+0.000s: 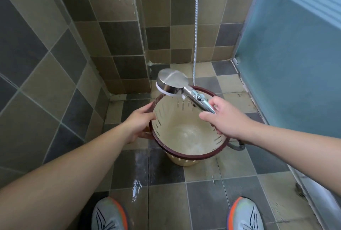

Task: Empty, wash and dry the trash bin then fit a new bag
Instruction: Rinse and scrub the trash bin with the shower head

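A cream plastic trash bin [186, 162] with slotted walls and a dark red rim stands on the wet tiled floor, with no bag inside. Water pools and splashes on its bottom. My left hand [139, 124] grips the rim on the left side. My right hand [224, 119] holds the chrome handle of a shower head [172, 82], which hangs over the bin's far edge with its face turned down into the bin. The metal hose [196, 27] runs up the back wall.
Tiled walls close in at the left and back. A frosted glass door [291, 63] stands at the right. Wet floor tiles [166, 183] lie in front of the bin, and my two shoes [109, 215] are at the bottom edge.
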